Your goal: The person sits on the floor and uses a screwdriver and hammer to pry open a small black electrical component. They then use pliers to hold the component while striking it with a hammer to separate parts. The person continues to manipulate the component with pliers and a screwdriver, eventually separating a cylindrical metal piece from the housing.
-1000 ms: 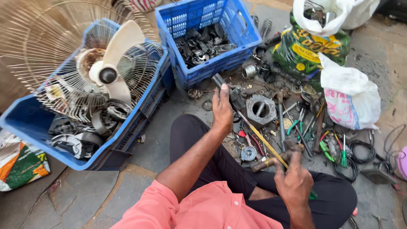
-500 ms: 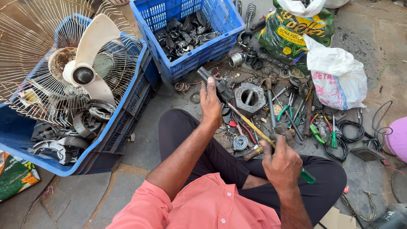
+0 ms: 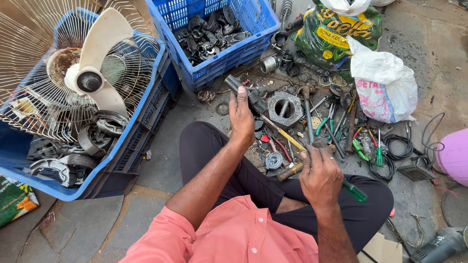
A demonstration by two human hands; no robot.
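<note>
Right now a dark metal cylinder part (image 3: 246,93) is being held down on the floor (image 3: 195,117) by the left hand (image 3: 242,116), fingers wrapped over its near end; the part is lying just in front of the person's knee, btwn the small blue crate (image 3: 229,58) and a grey ring-shaped casting (image 3: 285,108). A hammer w/ a wooden handle (image 3: 291,171) is being gripped by the right hand (image 3: 319,173), fingers closed tight round it, and a green-handled screwdriver (image 3: 354,191) is being held in the same fist, its green end sticking out to the right.

Progress, as a judgement: work on the part is looking mid-way at most. The cylinder is being kept whole and in one piece as far as can be seen; nothing is being shown coming off it. The tools are being held well apart from the part, not touching it, so the striking or prying step is not yet being done.

Around it, pliers (image 3: 325,117), loose washers etc. are being left scattered on the floor. A fan blade and wire guard (image 3: 92,73) are being kept in the big blue crate (image 3: 146,131) to the left.
</note>
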